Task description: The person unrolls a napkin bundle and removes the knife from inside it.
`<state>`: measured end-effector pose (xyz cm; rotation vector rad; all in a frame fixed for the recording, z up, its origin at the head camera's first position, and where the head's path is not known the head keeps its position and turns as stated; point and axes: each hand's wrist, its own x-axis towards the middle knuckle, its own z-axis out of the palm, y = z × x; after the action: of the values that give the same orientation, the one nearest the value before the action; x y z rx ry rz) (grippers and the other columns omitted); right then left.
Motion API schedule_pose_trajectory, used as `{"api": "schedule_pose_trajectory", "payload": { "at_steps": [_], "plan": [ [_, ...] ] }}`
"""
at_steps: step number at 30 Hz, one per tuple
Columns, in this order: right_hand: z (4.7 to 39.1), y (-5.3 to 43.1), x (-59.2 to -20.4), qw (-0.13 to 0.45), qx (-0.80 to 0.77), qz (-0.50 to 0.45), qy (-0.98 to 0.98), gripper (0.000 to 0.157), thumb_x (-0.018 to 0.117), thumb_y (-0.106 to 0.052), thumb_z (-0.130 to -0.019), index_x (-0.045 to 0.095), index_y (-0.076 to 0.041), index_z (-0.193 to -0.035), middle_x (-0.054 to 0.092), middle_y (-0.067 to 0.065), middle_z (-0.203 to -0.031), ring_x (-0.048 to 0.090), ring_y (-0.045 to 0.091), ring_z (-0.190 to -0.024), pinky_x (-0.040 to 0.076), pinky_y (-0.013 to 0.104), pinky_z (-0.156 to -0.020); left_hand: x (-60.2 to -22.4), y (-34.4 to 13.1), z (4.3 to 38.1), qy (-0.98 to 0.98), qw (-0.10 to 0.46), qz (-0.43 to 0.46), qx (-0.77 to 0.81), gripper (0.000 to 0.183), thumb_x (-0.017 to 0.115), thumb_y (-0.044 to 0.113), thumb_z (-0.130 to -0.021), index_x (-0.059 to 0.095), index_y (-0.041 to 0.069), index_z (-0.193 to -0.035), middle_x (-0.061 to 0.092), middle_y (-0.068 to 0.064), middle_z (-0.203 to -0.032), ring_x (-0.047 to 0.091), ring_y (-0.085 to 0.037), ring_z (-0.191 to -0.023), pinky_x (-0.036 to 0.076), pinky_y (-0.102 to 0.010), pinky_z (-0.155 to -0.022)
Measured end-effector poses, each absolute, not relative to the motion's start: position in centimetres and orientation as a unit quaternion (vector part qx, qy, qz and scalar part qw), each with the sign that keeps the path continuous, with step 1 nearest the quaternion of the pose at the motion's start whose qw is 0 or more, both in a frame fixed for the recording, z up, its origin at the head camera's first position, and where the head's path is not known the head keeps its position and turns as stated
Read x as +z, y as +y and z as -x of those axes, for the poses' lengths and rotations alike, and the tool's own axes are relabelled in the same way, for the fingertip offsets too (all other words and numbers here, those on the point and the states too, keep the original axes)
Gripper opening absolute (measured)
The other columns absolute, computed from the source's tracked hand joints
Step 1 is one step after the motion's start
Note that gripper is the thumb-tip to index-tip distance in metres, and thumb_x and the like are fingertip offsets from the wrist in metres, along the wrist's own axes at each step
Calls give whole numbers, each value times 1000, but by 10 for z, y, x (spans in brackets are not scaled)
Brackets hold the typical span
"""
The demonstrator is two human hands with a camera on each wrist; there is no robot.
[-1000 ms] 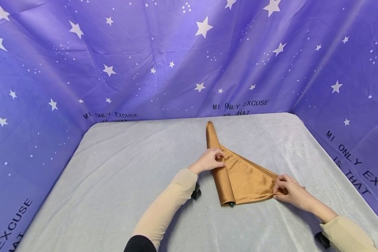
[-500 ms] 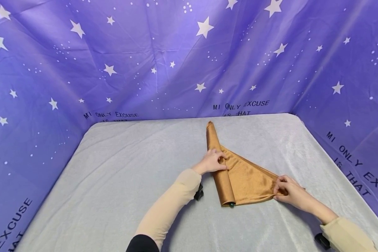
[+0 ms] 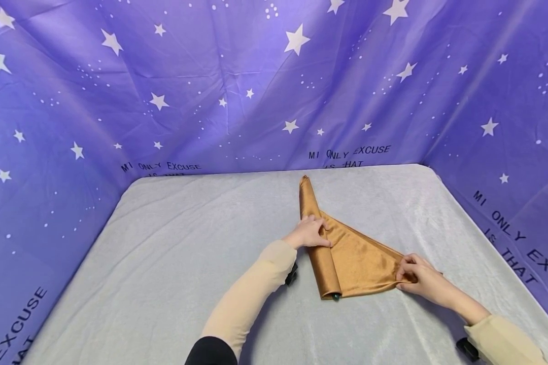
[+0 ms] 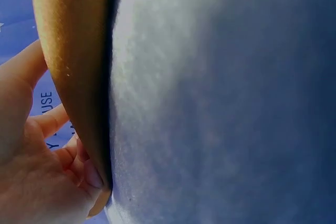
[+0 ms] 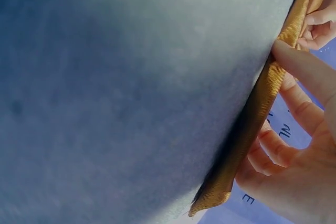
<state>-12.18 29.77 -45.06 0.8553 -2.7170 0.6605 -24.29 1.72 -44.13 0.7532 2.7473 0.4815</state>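
Observation:
A shiny golden-brown cloth [image 3: 363,258] lies on the table, its left part wound into a long, slanting roll [image 3: 324,271]. From the roll's near end peeks a small dark green, glossy thing [image 3: 336,296]; the rest of it is hidden inside. My left hand [image 3: 309,232] lies across the middle of the roll, fingers and thumb curled over its right side. At the narrow right end of the cloth, my right hand [image 3: 422,279] pinches the edge between thumb and fingers. In the right wrist view, the thumb of the right hand [image 5: 310,145] presses the cloth's edge [image 5: 247,124].
A pale grey plush cover [image 3: 164,263] spreads over the table. Purple curtains [image 3: 237,76] with white stars and lettering stand close behind the table and along both sides.
My left hand has shifted slightly right over the roll, its thumb and fingers spreading farther apart. My right hand stays at the cloth's right end, and the cloth looks nearly unchanged.

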Motion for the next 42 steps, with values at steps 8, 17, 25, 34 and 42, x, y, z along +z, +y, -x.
{"api": "schedule_pose_trajectory", "payload": {
  "at_steps": [8, 17, 25, 34, 42],
  "plan": [
    [122, 297, -451, 111, 227, -290, -923, 34, 77, -6, -58, 52, -27, -67, 45, -3, -88, 38, 5, -81, 32, 27, -64, -438, 22, 245, 950, 136, -259, 110, 39, 65, 45, -73, 48, 20, -97, 46, -1, -109, 39, -18, -103, 32, -26, -86],
    [122, 298, -452, 112, 223, -287, -925, 33, 77, -7, -58, 52, -27, -67, 45, -3, -88, 39, 6, -80, 32, 26, -65, -437, 21, 242, 947, 132, -261, 131, 40, 66, 39, -74, 54, 14, -103, 48, -2, -107, 40, -18, -100, 31, -26, -85],
    [124, 299, -453, 103, 226, -281, -927, 33, 78, -7, -59, 53, -26, -68, 44, -3, -89, 39, 7, -78, 32, 26, -63, -439, 20, 244, 947, 110, -265, 145, 38, 68, 33, -73, 57, 11, -101, 50, -3, -105, 42, -19, -103, 35, -27, -84],
    [122, 298, -452, 102, 232, -282, -925, 32, 78, -6, -58, 53, -25, -67, 45, -1, -88, 38, 6, -77, 32, 25, -61, -440, 17, 247, 938, 122, -269, 182, 23, 65, 29, -77, 53, 14, -88, 51, 2, -92, 42, -15, -88, 33, -23, -73],
    [124, 298, -452, 100, 232, -280, -926, 32, 78, -7, -59, 53, -25, -67, 45, -2, -88, 38, 6, -77, 32, 25, -62, -442, 23, 255, 938, 102, -286, 168, 23, 64, 24, -78, 49, 15, -63, 43, 7, -63, 39, -9, -61, 32, -16, -59]
  ]
}}
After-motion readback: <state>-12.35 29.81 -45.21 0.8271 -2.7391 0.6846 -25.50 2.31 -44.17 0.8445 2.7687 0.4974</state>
